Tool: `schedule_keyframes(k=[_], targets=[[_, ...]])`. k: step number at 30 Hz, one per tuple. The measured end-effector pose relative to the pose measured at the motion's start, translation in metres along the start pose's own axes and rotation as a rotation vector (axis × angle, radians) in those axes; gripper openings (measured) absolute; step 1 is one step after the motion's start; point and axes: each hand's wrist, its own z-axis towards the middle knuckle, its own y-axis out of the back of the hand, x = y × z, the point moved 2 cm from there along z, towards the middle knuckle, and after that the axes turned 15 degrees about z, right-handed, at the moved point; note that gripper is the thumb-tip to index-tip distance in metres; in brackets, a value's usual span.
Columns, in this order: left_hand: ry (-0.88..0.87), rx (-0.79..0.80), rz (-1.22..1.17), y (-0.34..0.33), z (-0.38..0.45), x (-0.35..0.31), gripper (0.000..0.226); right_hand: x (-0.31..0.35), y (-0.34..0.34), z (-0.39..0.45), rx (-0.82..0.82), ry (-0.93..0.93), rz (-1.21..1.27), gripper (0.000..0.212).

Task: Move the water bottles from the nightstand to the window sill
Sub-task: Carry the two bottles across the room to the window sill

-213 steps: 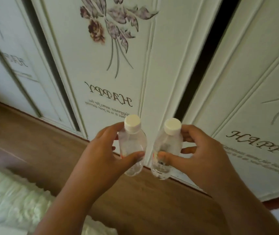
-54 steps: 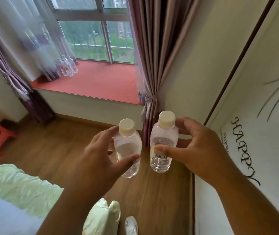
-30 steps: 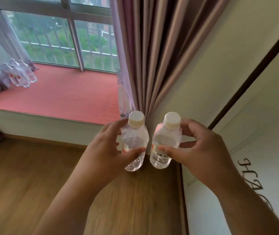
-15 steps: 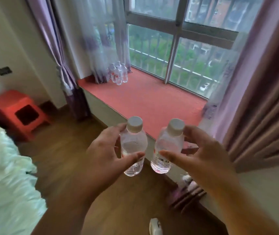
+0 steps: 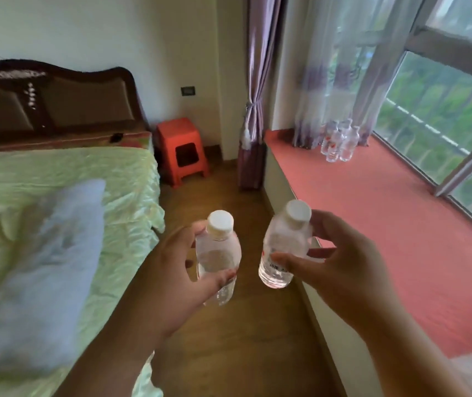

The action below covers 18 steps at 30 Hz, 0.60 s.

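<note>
Beside the red window sill [image 5: 401, 224], now swung alongside after a turn from the wardrobe, the left hand [image 5: 168, 279] and right hand [image 5: 340, 265] each grip a water bottle [image 5: 219, 253] [image 5: 282, 247], nearing the bottles already there [image 5: 339, 141].

Both small clear plastic water bottles [image 5: 219, 260] [image 5: 282, 250] look smooth and glossy, with matt white ribbed plastic caps [image 5: 219, 222]. The red window sill [image 5: 395, 224] has a matt, finely textured covering. The brown wooden floor [image 5: 246, 325] shows a low sheen. The pale green bedcover [image 5: 57, 179] is crumpled cloth; the orange stool [image 5: 181, 147] is smooth plastic.
</note>
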Motion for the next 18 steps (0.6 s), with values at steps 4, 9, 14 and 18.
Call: schedule_keyframes(k=[4, 9, 14, 18], targets=[[0.070, -0.022, 0.004, -0.004, 0.017, 0.007, 0.078, -0.011, -0.012, 0.028, 0.099, -0.011, 0.028, 0.065], [0.076, 0.007, -0.010, -0.019, 0.061, 0.015, 0.080, -0.022, -0.015, 0.063, 0.124, -0.014, 0.019, 0.064], [0.017, 0.035, -0.023, -0.032, 0.131, 0.023, 0.082, -0.034, -0.018, 0.112, 0.070, -0.056, -0.068, 0.067], [-0.058, 0.040, -0.050, -0.033, 0.203, 0.036, 0.081, -0.038, -0.029, 0.164, -0.006, -0.082, -0.136, 0.074]])
